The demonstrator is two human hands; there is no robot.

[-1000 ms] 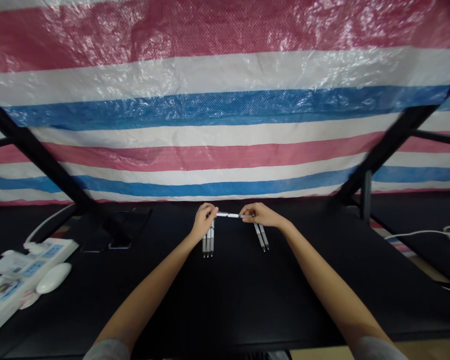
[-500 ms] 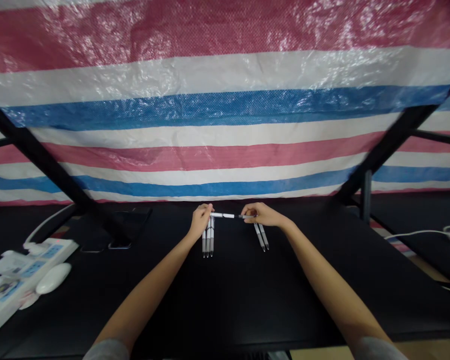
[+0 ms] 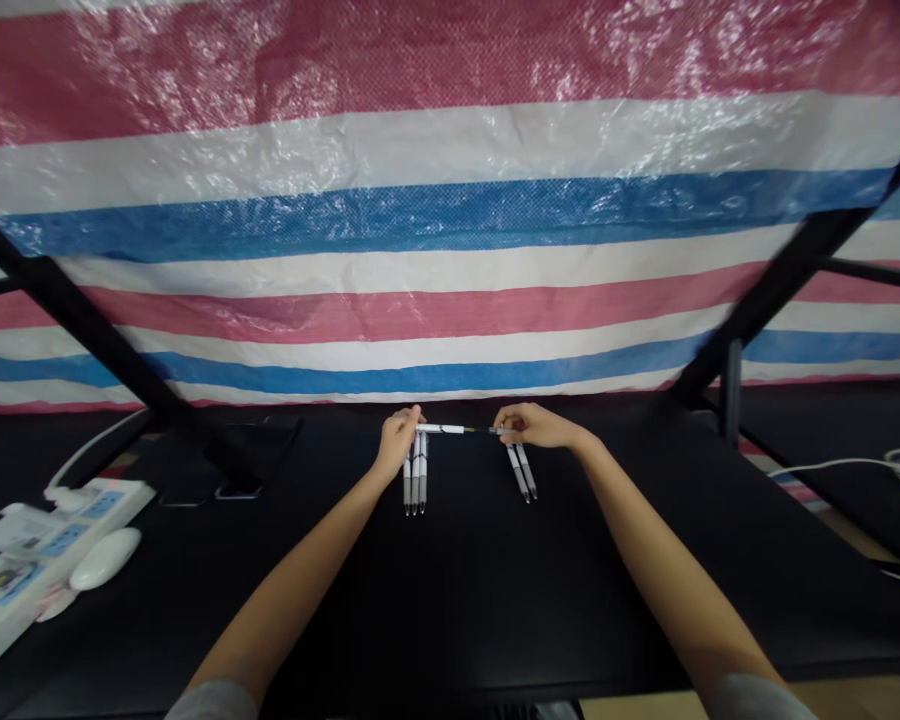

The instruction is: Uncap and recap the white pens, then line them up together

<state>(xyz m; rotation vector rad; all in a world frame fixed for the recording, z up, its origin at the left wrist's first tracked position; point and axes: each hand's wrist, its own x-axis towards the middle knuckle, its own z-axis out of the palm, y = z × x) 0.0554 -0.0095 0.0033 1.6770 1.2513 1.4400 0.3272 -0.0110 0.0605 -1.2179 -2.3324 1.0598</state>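
My left hand [image 3: 399, 440] is closed on the white pen barrel [image 3: 442, 429], which lies level and points right. My right hand [image 3: 538, 425] pinches the grey front section of the pen [image 3: 504, 431]. Between the two parts a thin, dark refill [image 3: 480, 430] shows across a gap; which part it sits in I cannot tell. Below my left hand lie three white-and-grey pens [image 3: 415, 485] side by side, tips toward me. Two more pens [image 3: 523, 472] lie slanted under my right hand, their upper ends hidden by it.
A white power strip [image 3: 64, 540] and a white computer mouse [image 3: 106, 558] are at the left of the black table [image 3: 450, 600]. Dark phone-like slabs [image 3: 236, 470] lie by the left black frame leg [image 3: 142, 350]. Striped plastic sheeting [image 3: 450, 270] hangs behind.
My right hand has moved a little to the right with the grey front section. The gap to the white barrel has widened, baring the thin refill. The lying pens have stayed put.
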